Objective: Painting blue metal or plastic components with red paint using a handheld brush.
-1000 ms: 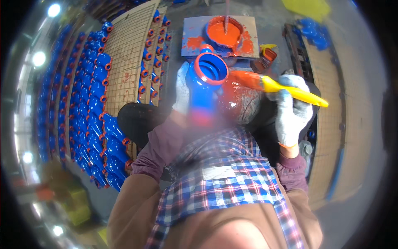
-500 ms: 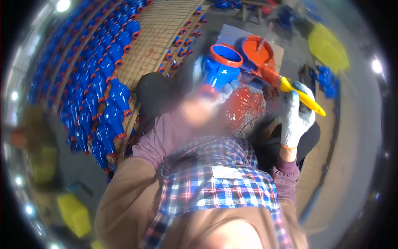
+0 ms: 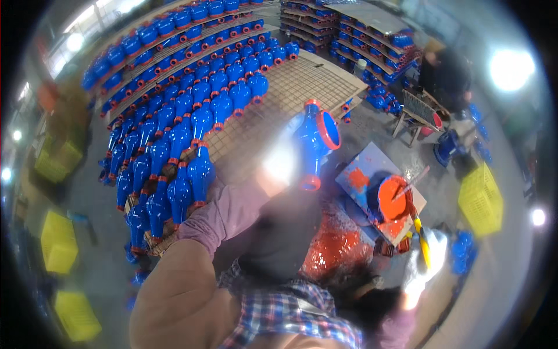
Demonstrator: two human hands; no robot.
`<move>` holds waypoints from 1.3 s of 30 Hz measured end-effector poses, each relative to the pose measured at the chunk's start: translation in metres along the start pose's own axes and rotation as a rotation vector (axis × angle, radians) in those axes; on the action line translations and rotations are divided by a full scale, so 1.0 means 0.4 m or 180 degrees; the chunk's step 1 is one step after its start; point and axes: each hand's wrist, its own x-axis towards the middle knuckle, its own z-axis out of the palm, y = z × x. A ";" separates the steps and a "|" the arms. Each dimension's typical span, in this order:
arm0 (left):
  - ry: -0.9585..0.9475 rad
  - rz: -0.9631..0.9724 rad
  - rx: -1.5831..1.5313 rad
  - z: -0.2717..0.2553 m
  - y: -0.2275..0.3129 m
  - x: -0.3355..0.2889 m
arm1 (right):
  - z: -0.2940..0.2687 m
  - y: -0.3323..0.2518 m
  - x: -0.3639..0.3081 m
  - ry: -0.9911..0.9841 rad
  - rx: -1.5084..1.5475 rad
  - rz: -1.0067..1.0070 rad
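Note:
My left hand (image 3: 282, 157), in a white glove smeared by motion and glare, grips a glossy blue valve body (image 3: 311, 142) with orange-red rims. The valve body is up in the air beside the wire-topped rack, its wide round mouth facing right. On the right, my gloved right hand (image 3: 429, 259) is closed on the yellow handle of a paintbrush (image 3: 424, 237); glare washes out its fingers. The brush's head end lies at the edge of a paint bucket (image 3: 382, 203) holding orange-red paint (image 3: 395, 200). The bucket stands on a paint-spotted board (image 3: 363, 166).
Rows of blue valve bodies (image 3: 200, 122) fill the mesh rack (image 3: 314, 78) at left. Stacked shelves (image 3: 372, 43) with more stand behind. A red-smeared sheet (image 3: 337, 244) lies before me. Yellow crates (image 3: 480, 200) stand at both sides. Another person (image 3: 450, 75) is at far right.
The view has swung up, showing more of the racks. My left hand has carried the valve body away from the bucket toward the rack. The paintbrush, still in my right hand, points more steeply.

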 end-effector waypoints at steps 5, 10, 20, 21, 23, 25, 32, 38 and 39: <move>0.0417 0.0188 0.0804 -0.089 0.072 0.097 | 0.073 0.092 0.023 -0.0015 -0.0054 0.0142; 0.1564 0.0741 0.3114 -0.201 0.164 0.363 | 0.148 0.163 0.021 0.0096 -0.0473 0.0356; 0.2558 -0.0130 0.7360 -0.360 0.443 0.723 | 0.207 0.205 0.117 -0.0341 -0.0525 0.0038; 0.2603 -0.0402 0.7434 -0.359 0.460 0.734 | 0.217 0.206 0.124 -0.0418 -0.0521 -0.0031; 0.2823 -0.0473 0.7649 -0.385 0.484 0.758 | 0.225 0.211 0.124 -0.0501 -0.0527 -0.0075; 0.2510 -0.1036 0.7842 -0.387 0.510 0.782 | 0.225 0.219 0.114 -0.0634 -0.0633 -0.0122; 0.2048 -0.0368 0.8202 -0.445 0.469 0.858 | 0.215 0.188 0.113 -0.0801 -0.0805 0.0321; 0.1452 0.0593 0.8736 -0.638 0.641 0.668 | 0.271 0.249 0.161 -0.0617 -0.0143 -0.0161; 0.0222 0.1322 0.8240 -0.694 0.739 0.702 | 0.243 0.272 0.151 -0.0149 -0.0256 -0.0297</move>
